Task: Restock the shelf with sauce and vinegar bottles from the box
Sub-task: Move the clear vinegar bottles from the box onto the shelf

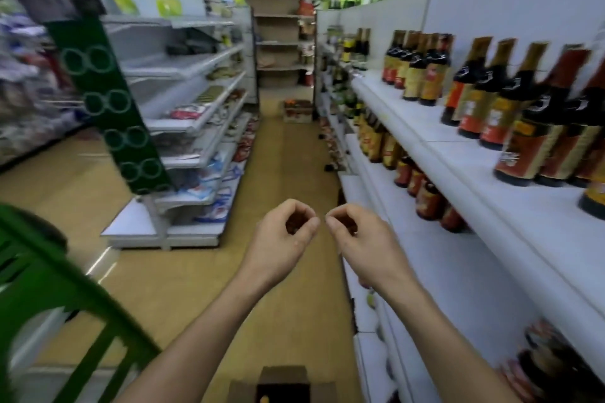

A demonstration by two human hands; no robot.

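Observation:
My left hand (pixel 284 232) and my right hand (pixel 355 235) are held out side by side over the aisle floor, each with its fingers curled in and nothing in it. A brown cardboard box (pixel 283 381) with open flaps sits on the floor below my arms at the bottom edge. The white shelf (pixel 458 173) runs along my right. Dark sauce bottles (pixel 530 127) with gold and red labels stand on its upper board. More bottles (pixel 425 193) stand on the board below. The view is blurred.
A green plastic frame (pixel 42 288) stands at my lower left. Another shelving unit (pixel 183 127) with packaged goods and a green end panel lines the aisle's left side. A crate of goods (pixel 297 110) sits on the floor far down the aisle, before a brown pillar.

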